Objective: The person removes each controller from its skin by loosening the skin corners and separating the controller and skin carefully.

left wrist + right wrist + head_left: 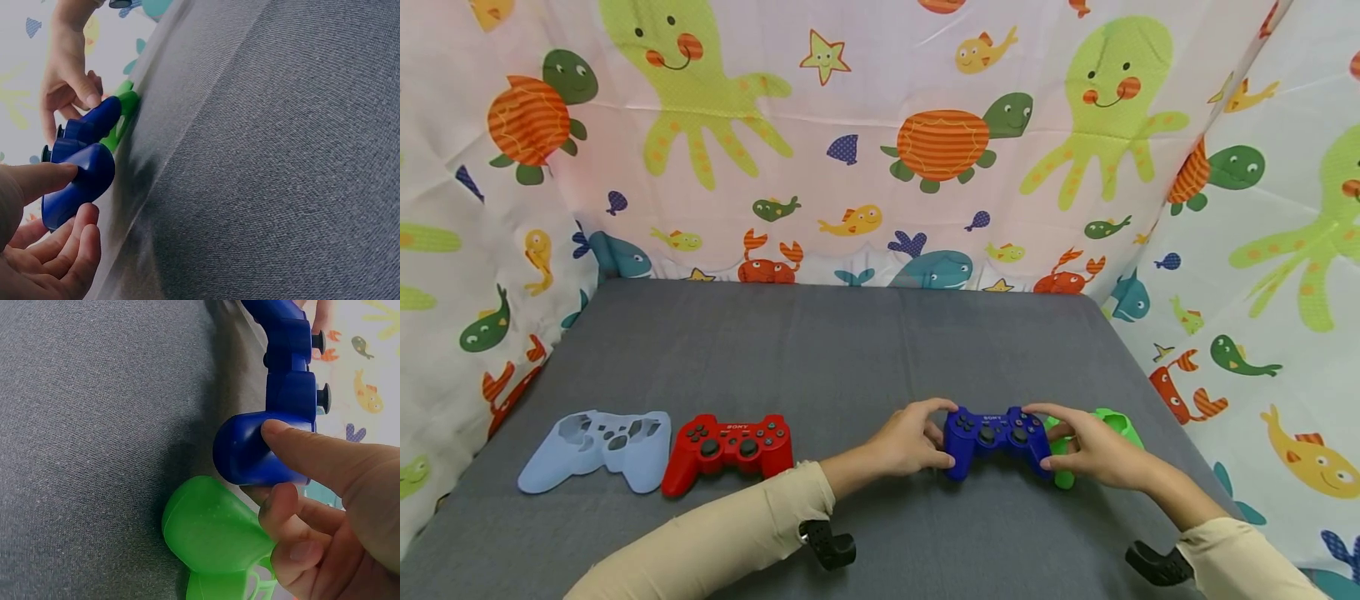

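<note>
A blue game controller [992, 435] lies low over the grey table [850, 350], front right, gripped at both ends. My left hand [942, 433] curls thumb and fingers round its left grip, as the left wrist view shows on the blue controller [81, 178] with my left hand [81, 194]. My right hand [1041, 437] grips the right grip. In the right wrist view the thumb of my right hand [273, 461] presses the blue controller [281, 394]. A green silicone cover [1116, 429] lies just behind and under that hand, against its fingers [294, 525].
A red controller [730, 446] and a pale blue silicone cover [597, 446] lie side by side at the front left. A curtain printed with sea animals [880, 142] walls the table at the back and both sides. The green cover [212, 531] sits near the right edge.
</note>
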`<state>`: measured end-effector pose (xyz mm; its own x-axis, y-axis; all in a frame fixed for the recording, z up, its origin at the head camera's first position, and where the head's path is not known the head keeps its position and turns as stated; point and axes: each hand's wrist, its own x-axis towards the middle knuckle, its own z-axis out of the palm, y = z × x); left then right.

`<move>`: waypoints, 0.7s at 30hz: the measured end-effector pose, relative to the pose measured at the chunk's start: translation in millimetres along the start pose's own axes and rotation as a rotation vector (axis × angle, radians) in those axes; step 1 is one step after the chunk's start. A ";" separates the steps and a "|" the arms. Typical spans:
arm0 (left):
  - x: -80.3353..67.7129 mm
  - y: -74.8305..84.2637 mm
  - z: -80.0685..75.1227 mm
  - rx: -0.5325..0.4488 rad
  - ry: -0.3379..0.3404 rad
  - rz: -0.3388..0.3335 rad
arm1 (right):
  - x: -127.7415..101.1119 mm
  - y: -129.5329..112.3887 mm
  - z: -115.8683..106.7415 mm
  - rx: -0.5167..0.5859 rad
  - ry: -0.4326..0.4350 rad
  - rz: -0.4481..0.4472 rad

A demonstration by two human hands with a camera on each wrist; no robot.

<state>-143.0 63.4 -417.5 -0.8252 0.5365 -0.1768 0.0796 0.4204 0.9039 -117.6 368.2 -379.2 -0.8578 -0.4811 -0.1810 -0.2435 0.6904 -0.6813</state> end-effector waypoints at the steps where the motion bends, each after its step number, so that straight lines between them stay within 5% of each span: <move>1: -0.1 -0.5 0.5 0.004 0.001 -0.001 | -0.2 -0.4 0.4 -0.003 0.001 0.000; 21: -5.2 -4.8 6.2 0.007 -0.027 -0.001 | -6.8 -0.1 8.4 0.073 -0.033 0.056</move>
<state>-135.7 63.2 -423.3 -0.8098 0.5558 -0.1881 0.0831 0.4259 0.9009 -107.9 366.9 -383.9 -0.8533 -0.4615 -0.2426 -0.1609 0.6757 -0.7194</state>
